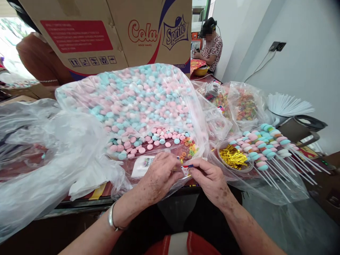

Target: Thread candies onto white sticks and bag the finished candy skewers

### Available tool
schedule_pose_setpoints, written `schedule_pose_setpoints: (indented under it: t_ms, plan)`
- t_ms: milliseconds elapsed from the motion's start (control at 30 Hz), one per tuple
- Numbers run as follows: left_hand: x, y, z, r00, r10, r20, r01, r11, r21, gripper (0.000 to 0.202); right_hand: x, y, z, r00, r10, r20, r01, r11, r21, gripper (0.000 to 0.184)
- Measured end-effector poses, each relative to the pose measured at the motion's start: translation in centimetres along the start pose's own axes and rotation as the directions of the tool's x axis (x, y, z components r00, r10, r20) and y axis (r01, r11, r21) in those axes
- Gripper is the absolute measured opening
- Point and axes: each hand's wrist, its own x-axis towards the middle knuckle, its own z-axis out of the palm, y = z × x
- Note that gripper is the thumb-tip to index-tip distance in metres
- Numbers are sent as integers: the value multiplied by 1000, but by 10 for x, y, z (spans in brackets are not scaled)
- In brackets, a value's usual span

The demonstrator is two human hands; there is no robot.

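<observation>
My left hand is at the table's front edge, its fingers curled together; what they pinch, if anything, is hidden. Close beside it, my right hand pinches a small red-and-blue piece between thumb and fingers. Just beyond the fingertips lie small coloured rings, orange, green and yellow. A white printed packet lies flat to the left of my left hand. Behind the hands, a large clear plastic bag spreads over many pink, blue and white marshmallows, some of them loose at its open front.
Right of my hands stands a round tub of gold twist ties. Marshmallow skewers on white sticks are piled beyond it, near a grey jug. Crumpled plastic covers the left. A cardboard box stands behind; a person sits farther back.
</observation>
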Motion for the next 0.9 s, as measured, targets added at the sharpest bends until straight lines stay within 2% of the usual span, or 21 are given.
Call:
schedule_pose_setpoints:
  t_ms: [33,100,200,300,400,533,600,700,767,833,900]
  plan:
    - [2,1,-1,999,-16,50,18,999,-41,10,-1,1,-2,1000,-20,13,20,1000,-8,16]
    - [5,3,-2,990,-52,134,66,992,-108,18,-1,2,-7,995,-92,37,94,994,-55,16]
    - [9,6,-2,975,-81,205,124,970,-208,18,-1,0,-13,975,-216,55,223,955,-194,16]
    - [12,7,0,979,-124,162,161,956,-246,18,-1,-4,-18,938,-338,75,343,878,-335,24]
    - [15,5,4,992,-41,122,68,972,-225,21,-2,-7,-21,900,-431,67,417,804,-424,32]
    - [18,4,10,988,115,107,-82,959,-270,21,-7,-6,-25,894,-448,26,400,770,-498,39]
    - [18,6,13,981,95,171,-35,945,-325,25,-10,-6,-26,896,-443,-3,378,768,-517,43]
    - [20,8,17,952,-9,306,137,907,-398,26,-13,-6,-24,901,-431,-44,342,770,-539,45]
    - [22,8,18,939,-38,341,190,886,-423,25,-15,-7,-26,907,-417,-60,319,773,-549,46]
    - [23,7,20,940,-39,338,192,880,-435,27,-17,-7,-35,920,-384,-73,289,794,-535,44]
    - [24,4,20,943,-48,329,198,876,-440,29,-21,-2,-59,937,-325,-130,208,815,-541,36]
